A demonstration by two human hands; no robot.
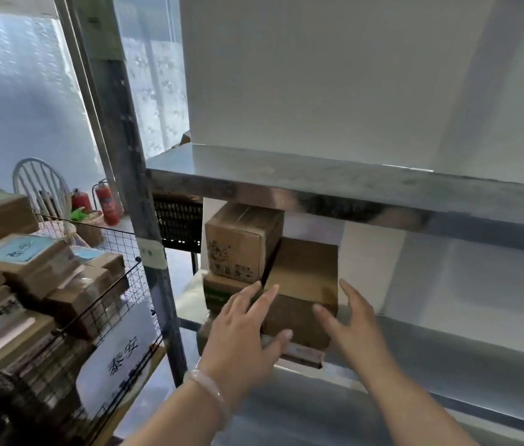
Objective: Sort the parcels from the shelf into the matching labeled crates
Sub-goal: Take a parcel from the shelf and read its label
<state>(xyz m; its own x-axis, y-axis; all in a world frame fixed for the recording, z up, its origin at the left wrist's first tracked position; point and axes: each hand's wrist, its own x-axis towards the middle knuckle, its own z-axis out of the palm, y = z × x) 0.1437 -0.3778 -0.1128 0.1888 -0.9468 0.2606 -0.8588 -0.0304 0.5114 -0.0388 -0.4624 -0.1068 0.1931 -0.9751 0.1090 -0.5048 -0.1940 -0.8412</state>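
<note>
A plain brown cardboard parcel (302,284) sits on the metal shelf (447,349), on top of a flat pale parcel (299,352). My left hand (244,326) lies against its left side, fingers spread, thumb at the lower front edge. My right hand (354,326) hovers at its right side, fingers apart; contact is unclear. Behind to the left stands a printed carton (238,243) on a green-marked box (222,291). At left, a wire crate (119,304) with a white label (119,358) holds several brown parcels (38,268).
The shelf's upright post (144,220) stands between the crate and the parcels. The upper shelf board (350,188) hangs low over the parcels. A black crate (178,220), two fire extinguishers (106,201) and a chair (41,185) stand behind.
</note>
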